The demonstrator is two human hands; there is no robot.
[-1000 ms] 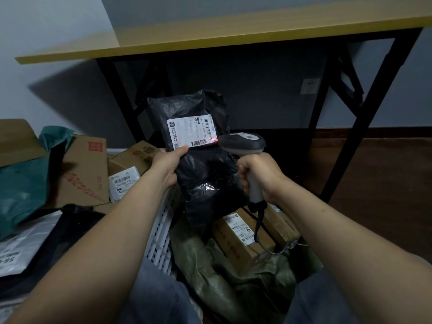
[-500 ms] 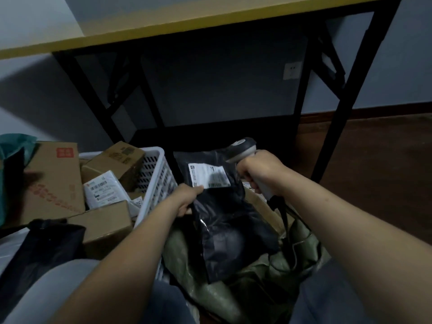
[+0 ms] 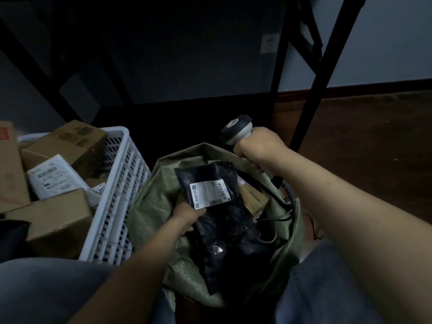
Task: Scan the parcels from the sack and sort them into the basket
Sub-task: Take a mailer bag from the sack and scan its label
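My left hand [image 3: 187,217] grips a black plastic parcel [image 3: 224,225] by its left edge, next to its white shipping label [image 3: 209,191]. The parcel hangs low over the open mouth of the green woven sack [image 3: 154,202] between my knees. My right hand [image 3: 259,149] holds the grey handheld scanner [image 3: 236,130] by its handle above the sack's far rim, its head pointing left. A white slotted basket [image 3: 117,195] stands to the left of the sack, holding several cardboard boxes and a white bag parcel [image 3: 52,180].
A brown box [image 3: 253,199] lies inside the sack beside the scanner's black cable [image 3: 280,218]. Black table legs [image 3: 313,90] rise behind the sack. Dark wooden floor stretches to the right. More cardboard boxes [image 3: 9,164] sit at the far left.
The black parcel came down from chest height, where the scanner pointed at its label, to just over the sack's mouth. My view tilted downward; the scanner hand moved right and away from the label.
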